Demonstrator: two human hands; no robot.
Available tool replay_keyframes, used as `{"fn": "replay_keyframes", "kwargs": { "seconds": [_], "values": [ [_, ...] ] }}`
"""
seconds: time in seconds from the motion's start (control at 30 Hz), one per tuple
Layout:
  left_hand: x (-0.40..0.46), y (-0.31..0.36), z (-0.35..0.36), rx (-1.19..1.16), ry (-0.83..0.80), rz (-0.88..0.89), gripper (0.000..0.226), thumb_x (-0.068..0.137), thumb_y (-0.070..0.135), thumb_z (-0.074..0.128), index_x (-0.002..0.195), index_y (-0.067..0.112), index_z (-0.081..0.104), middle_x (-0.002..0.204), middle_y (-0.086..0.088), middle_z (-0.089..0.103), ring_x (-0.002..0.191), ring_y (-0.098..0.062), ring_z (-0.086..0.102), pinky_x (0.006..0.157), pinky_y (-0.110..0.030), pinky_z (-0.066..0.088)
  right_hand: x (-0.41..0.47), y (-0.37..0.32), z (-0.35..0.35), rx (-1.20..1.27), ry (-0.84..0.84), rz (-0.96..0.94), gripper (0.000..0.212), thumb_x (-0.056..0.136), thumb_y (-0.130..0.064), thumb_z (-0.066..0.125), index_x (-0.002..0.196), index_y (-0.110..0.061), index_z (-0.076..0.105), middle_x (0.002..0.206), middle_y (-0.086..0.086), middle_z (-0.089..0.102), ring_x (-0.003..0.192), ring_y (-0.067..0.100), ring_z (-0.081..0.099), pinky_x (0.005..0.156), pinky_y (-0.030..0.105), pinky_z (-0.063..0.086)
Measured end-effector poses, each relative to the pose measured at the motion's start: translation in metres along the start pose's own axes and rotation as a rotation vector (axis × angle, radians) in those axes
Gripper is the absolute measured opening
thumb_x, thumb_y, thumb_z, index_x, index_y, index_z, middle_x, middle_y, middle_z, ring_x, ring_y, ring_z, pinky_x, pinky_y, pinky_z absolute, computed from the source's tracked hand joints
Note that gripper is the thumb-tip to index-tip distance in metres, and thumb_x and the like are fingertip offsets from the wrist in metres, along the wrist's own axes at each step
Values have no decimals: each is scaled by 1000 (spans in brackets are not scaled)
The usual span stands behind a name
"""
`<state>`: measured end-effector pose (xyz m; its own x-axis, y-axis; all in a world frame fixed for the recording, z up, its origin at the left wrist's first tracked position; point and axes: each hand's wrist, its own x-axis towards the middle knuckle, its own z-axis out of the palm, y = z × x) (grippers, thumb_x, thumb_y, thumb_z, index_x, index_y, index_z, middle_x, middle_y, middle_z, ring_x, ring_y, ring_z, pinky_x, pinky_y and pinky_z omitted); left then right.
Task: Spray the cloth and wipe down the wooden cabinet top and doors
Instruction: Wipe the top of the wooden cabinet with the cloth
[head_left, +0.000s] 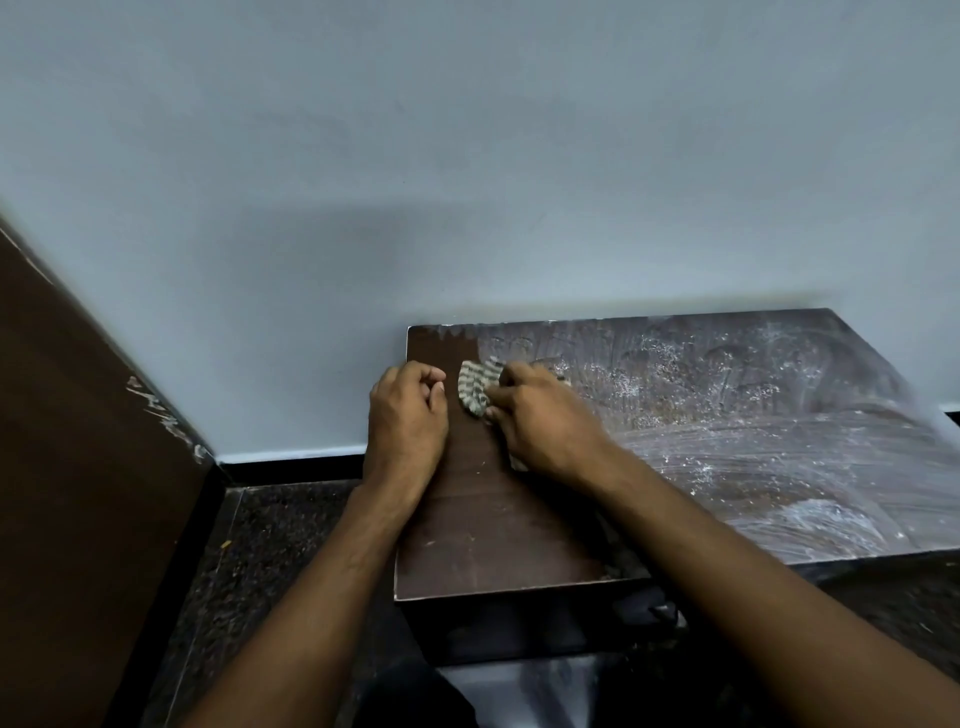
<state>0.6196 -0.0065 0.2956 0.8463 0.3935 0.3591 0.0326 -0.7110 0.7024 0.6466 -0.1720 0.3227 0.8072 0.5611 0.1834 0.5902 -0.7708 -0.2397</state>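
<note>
The right hand (540, 421) presses flat on the cloth (478, 387), with the fingers bent over it and holding it against the cabinet top (493, 519). The cloth is striped, grey and pale, crumpled, and it shows out from under the fingers toward the left; a small pale corner also shows below the hand. The right forearm goes from the hand down to the lower right of the frame, and it hides a part of the front edge of the cabinet.

The left hand (408, 415) lies just beside the cloth, at the left edge of the top. Its fingers are curled into a loose fist and hold nothing that I can see. Its forearm runs down to the lower left.

The cabinet top is dark brown wood with a flat, square shape. The strip on the left, near the hands, looks clean and smooth, while the right part is covered with whitish smears and dusty spots in curved streaks.

Behind the cabinet is a plain pale blue wall (467, 156). At the left of the frame stands a brown door (78, 441) with scratched paint on its edge. The floor (270, 545) is dark and speckled
</note>
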Motion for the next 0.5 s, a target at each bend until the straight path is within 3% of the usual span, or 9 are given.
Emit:
{"fn": "replay_keyframes", "kwargs": {
  "seconds": [0.1, 0.2, 0.37, 0.5],
  "values": [
    [-1, -2, 2, -35, 33, -11, 11, 91, 9, 60, 98, 12, 68, 89, -2, 59, 84, -18, 56, 82, -30, 47, -17, 5, -2, 84, -62, -109, 31, 97, -32, 57, 123, -21, 69, 114, -1, 55, 108, 19, 51, 91, 35, 48],
    [-1, -1, 5, -38, 43, -3, 10, 92, 9, 58, 95, 12, 66, 92, -3, 59, 86, -19, 55, 81, -30, 46, -6, 19, -1, 72, -52, -87, 34, 98, -33, 57, 129, -22, 65, 117, -1, 55, 109, 19, 51, 93, 37, 49],
    [12, -4, 4, -27, -33, -37, 10, 94, 13, 56, 96, 14, 66, 96, -1, 60, 88, -16, 56, 80, -25, 44, 46, 26, 7, -30, 13, 68, 28, 100, -34, 53, 111, -15, 69, 115, 6, 53, 109, 27, 50, 92, 45, 49],
    [29, -5, 8, -13, -36, -63, 10, 93, 15, 57, 97, 16, 66, 98, 0, 59, 83, -10, 52, 76, -16, 35, 59, 14, 12, -41, 7, 24, 26, 99, -33, 53, 105, -13, 68, 113, 7, 52, 108, 28, 49, 90, 46, 48]
  ]
}}
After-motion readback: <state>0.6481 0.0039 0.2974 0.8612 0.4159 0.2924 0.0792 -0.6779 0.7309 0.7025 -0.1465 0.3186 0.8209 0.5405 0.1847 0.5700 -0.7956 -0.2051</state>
